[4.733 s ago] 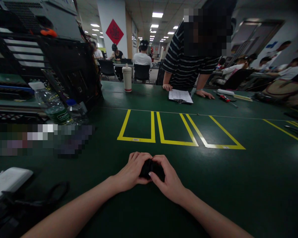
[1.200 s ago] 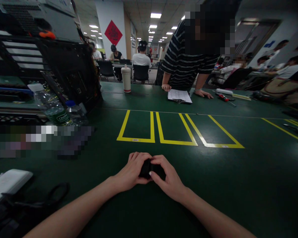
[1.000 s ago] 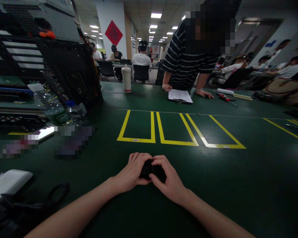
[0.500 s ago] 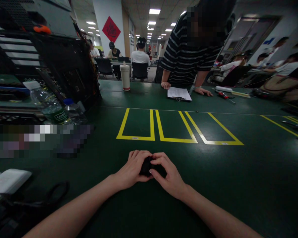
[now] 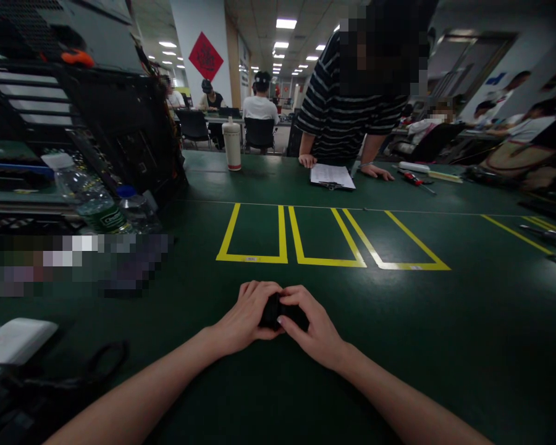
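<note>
Head view, black object [image 5: 269, 312]: small, dark, partly hidden, edges lost in shadow; lower centre of frame.
Left hand [image 5: 245, 316]: fingers clamped round its left side.
Right hand [image 5: 319, 327]: thumb and fingertips clamped on it too.
Surface [image 5: 389, 327]: dark green, yellow tape [image 5: 331, 262] mid-frame.

The surface [image 5: 421, 346] is dark green, with a thin pale seam [image 5: 421, 212] running across it. Three yellow tape outlines [image 5: 331, 262], open at the far side, sit side by side on the near side of the seam; more tape [image 5: 516, 235] shows at the right. Beyond the seam are a pale cup [image 5: 232, 147], a clipboard [image 5: 330, 185] and a red screwdriver [image 5: 413, 179]. At the left are two bottles [image 5: 95, 204], some blurred items [image 5: 134, 272] and, nearer, a white box [image 5: 21, 342] beside black cables [image 5: 50, 380].
</note>
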The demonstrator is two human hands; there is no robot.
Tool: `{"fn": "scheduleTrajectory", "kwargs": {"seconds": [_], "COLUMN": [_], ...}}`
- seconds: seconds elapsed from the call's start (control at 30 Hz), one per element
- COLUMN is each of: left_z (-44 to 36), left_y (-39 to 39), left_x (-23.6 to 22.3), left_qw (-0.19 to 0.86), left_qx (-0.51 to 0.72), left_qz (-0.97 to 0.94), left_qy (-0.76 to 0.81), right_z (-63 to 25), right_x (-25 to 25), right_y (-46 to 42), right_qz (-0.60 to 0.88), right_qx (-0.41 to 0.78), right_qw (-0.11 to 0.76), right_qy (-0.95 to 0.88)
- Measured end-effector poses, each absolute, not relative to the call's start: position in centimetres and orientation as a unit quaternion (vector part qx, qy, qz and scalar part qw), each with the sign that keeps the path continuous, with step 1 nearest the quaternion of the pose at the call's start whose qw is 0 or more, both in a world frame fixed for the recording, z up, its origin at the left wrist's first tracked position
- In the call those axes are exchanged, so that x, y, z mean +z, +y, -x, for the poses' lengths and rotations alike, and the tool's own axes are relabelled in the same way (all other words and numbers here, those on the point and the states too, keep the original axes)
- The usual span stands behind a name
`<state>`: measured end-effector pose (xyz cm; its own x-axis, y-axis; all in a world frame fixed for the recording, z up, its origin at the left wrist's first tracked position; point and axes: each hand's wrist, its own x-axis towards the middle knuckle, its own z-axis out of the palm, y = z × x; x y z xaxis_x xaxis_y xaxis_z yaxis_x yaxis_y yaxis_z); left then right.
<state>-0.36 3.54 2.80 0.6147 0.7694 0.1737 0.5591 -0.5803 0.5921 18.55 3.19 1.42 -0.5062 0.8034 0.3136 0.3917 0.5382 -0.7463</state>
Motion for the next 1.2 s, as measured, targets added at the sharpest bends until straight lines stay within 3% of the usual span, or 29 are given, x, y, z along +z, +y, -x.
{"fn": "scheduleTrajectory", "kwargs": {"seconds": [0.33,0.57,0.87,1.2], "left_z": [0.5,0.4,0.6,0.5], "left_y": [3.6,3.8,3.5,3.5], "left_x": [2.5,1.4,2.7,2.6], "left_qw": [0.261,0.233,0.259,0.249], "left_qx": [0.207,0.234,0.212,0.214], "left_qz": [-0.859,-0.859,-0.858,-0.863], "left_qy": [0.388,0.392,0.390,0.385], "right_z": [-18.4,-18.7,-18.5,-18.7], "right_x": [1.6,1.4,1.5,1.2], "right_y": [3.1,3.2,3.2,3.3], "right_qz": [0.417,0.356,0.411,0.371], "right_qx": [0.341,0.309,0.355,0.330], "right_qw": [0.279,0.336,0.279,0.330], "right_qy": [-0.795,-0.815,-0.792,-0.803]}}
